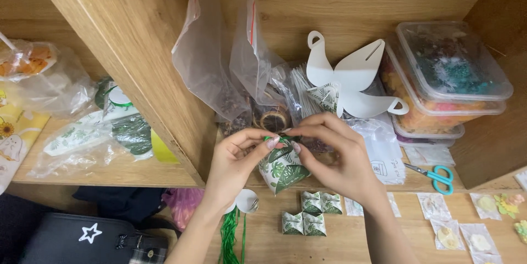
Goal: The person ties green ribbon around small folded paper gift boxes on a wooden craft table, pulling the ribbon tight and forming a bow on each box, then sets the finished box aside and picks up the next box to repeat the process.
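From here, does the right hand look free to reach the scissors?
Probably not at once: the right hand is pinching the leaf-print box with the left hand. The path to the scissors looks unobstructed.

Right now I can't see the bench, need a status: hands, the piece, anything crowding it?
Left hand and right hand both pinch the green tie. Leaf-print box held above table. Four finished boxes below, clear.

Both forearms rose from below, converging at centre. Left hand (237,157) and right hand (332,151) met fingertip to fingertip, thumbs and forefingers pinched, remaining fingers curled.
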